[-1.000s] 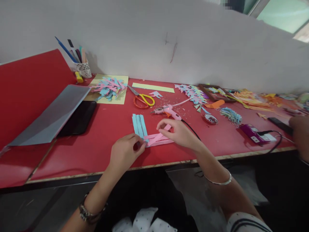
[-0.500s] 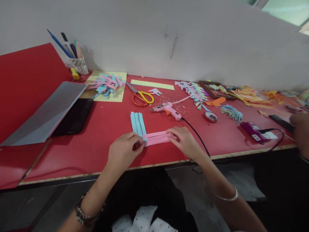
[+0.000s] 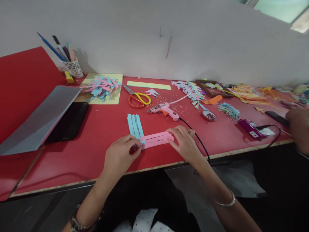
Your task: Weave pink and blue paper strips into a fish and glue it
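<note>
Several pink paper strips [image 3: 156,139] lie side by side on the red table and overlap the lower ends of several blue paper strips [image 3: 135,125], making an L shape. My left hand [image 3: 122,153] pinches the corner where the two colours cross, thumb and forefinger closed. At the strips' right end rests my right hand [image 3: 184,141]; its thumb and forefinger are spread and touch the pink ends without closing on them. Just behind the strips lies a pink glue gun [image 3: 167,110], its black cord running past my right hand.
Behind are scissors [image 3: 137,98], a yellow strip [image 3: 148,85] and a heap of paper bits [image 3: 103,87]. A black tablet-like slab [image 3: 70,124] and grey sheet [image 3: 41,117] lie left. At right are a purple power adapter [image 3: 252,129] and another person's hand [image 3: 299,129].
My right thumb and forefinger have parted from their pinch on the pink ends, which now lie flatter. The left hand keeps its hold. The view has shifted slightly right.
</note>
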Demonstrator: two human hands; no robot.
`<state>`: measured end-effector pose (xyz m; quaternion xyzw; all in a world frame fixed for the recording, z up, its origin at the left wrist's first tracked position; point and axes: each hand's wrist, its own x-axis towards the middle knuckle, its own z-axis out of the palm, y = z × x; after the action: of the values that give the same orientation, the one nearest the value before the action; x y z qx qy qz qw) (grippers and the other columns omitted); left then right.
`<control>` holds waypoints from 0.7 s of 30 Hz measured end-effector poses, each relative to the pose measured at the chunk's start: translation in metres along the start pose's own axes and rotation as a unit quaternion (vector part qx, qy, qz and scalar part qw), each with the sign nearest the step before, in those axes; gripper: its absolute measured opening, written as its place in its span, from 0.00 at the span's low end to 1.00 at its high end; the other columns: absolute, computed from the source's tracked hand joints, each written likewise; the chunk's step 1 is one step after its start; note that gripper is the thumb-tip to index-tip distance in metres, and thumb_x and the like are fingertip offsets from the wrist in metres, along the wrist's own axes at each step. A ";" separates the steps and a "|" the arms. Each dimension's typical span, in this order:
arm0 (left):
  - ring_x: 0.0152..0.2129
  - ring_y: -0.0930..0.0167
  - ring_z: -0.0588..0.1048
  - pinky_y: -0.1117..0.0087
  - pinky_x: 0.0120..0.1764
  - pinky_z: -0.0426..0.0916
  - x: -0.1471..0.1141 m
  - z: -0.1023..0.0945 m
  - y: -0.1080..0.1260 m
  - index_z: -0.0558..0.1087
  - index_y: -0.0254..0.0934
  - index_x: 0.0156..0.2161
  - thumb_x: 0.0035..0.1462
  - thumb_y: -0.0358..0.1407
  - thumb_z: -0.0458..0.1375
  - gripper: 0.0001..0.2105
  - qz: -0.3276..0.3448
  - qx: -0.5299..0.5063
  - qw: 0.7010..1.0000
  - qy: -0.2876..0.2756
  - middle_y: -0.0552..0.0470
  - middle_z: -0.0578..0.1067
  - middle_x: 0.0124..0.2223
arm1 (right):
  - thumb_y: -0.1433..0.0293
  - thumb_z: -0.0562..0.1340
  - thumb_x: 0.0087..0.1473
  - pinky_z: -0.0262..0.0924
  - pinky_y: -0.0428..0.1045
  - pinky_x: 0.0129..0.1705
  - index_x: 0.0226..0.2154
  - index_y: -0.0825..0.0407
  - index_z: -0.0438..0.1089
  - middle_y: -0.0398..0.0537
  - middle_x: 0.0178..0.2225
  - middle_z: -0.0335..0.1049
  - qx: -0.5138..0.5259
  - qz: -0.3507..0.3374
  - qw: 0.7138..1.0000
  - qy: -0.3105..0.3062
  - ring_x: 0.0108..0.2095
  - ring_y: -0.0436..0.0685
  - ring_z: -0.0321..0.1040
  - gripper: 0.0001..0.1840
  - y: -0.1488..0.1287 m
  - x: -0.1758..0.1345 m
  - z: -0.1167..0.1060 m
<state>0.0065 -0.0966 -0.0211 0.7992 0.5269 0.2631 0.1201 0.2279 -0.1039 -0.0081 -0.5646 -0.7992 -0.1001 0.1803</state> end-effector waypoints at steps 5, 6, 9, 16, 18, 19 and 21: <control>0.28 0.72 0.72 0.75 0.29 0.62 0.000 0.001 0.000 0.69 0.39 0.24 0.50 0.33 0.54 0.06 0.006 0.004 1.000 0.005 0.55 0.75 0.31 | 0.70 0.52 0.54 0.45 0.53 0.39 0.36 0.48 0.69 0.48 0.35 0.66 0.008 0.025 0.998 0.053 0.36 0.56 0.61 0.12 -0.018 -0.007 -0.005; 0.28 0.72 0.72 0.75 0.28 0.62 0.000 0.001 -0.001 0.69 0.39 0.24 0.51 0.34 0.53 0.06 0.008 0.005 1.000 0.008 0.55 0.75 0.31 | 0.70 0.52 0.54 0.45 0.53 0.40 0.37 0.47 0.70 0.49 0.37 0.65 0.014 0.014 0.999 0.041 0.38 0.56 0.61 0.11 -0.022 -0.008 -0.005; 0.28 0.72 0.72 0.75 0.28 0.62 0.000 0.001 -0.001 0.69 0.39 0.25 0.52 0.35 0.53 0.07 0.013 0.006 1.000 0.013 0.55 0.75 0.30 | 0.68 0.55 0.54 0.44 0.55 0.42 0.39 0.46 0.70 0.49 0.42 0.65 0.021 -0.006 1.000 0.002 0.41 0.58 0.60 0.11 -0.029 -0.008 -0.003; 0.30 0.71 0.73 0.74 0.30 0.63 -0.001 -0.001 0.000 0.70 0.40 0.26 0.49 0.31 0.52 0.05 0.012 0.006 1.000 0.006 0.55 0.76 0.32 | 0.67 0.56 0.53 0.46 0.58 0.43 0.36 0.47 0.71 0.51 0.41 0.65 0.007 0.056 0.998 0.022 0.42 0.60 0.60 0.09 -0.013 -0.018 0.003; 0.30 0.71 0.73 0.73 0.30 0.63 -0.001 -0.001 0.000 0.70 0.40 0.26 0.49 0.31 0.51 0.06 0.011 0.006 1.000 0.008 0.55 0.76 0.32 | 0.68 0.56 0.53 0.47 0.58 0.43 0.35 0.48 0.72 0.51 0.41 0.65 0.019 0.068 0.997 0.020 0.42 0.60 0.61 0.09 -0.010 -0.021 0.003; 0.30 0.70 0.73 0.73 0.30 0.63 -0.001 -0.001 0.000 0.70 0.39 0.26 0.50 0.31 0.51 0.06 0.012 0.005 1.000 0.008 0.54 0.76 0.32 | 0.69 0.56 0.53 0.47 0.58 0.43 0.34 0.47 0.72 0.51 0.41 0.66 0.025 0.069 0.997 0.018 0.42 0.60 0.61 0.09 -0.009 -0.022 0.003; 0.30 0.71 0.73 0.73 0.30 0.63 -0.002 -0.001 0.000 0.70 0.39 0.27 0.50 0.31 0.51 0.06 0.013 0.003 1.000 0.009 0.54 0.76 0.32 | 0.69 0.56 0.53 0.46 0.58 0.43 0.33 0.46 0.72 0.50 0.41 0.66 0.035 0.067 0.997 0.012 0.43 0.60 0.61 0.09 -0.009 -0.022 0.002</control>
<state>0.0055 -0.0981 -0.0213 0.8039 0.5182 0.2707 0.1095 0.2256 -0.1248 -0.0184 -0.6090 -0.7603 -0.0668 0.2157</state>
